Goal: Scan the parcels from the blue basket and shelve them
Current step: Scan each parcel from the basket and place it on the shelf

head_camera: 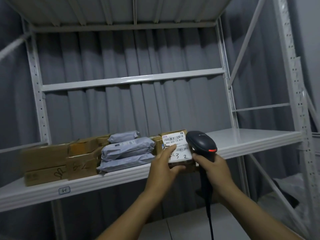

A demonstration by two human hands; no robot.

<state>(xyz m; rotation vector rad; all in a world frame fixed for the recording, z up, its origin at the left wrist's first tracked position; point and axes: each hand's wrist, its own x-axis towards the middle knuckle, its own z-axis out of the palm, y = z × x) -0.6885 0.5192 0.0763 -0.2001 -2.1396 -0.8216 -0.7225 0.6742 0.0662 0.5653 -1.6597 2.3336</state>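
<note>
My left hand (164, 163) grips a small brown cardboard parcel (180, 149) with a white barcode label facing me. The parcel is at the front edge of the white shelf (251, 141); I cannot tell whether it rests on the shelf. My right hand (213, 168) holds a black handheld scanner (200, 144), its head right beside the label and a red light glowing on it. The scanner's cable hangs down between my arms. The blue basket is out of view.
On the same shelf, left of the parcel, lie three stacked grey poly mailers (126, 153) and several brown boxes (46, 163). A label marked "H" (64, 190) sits on the shelf's front edge. The shelf's right half is bare. A higher shelf beam (131, 80) crosses above.
</note>
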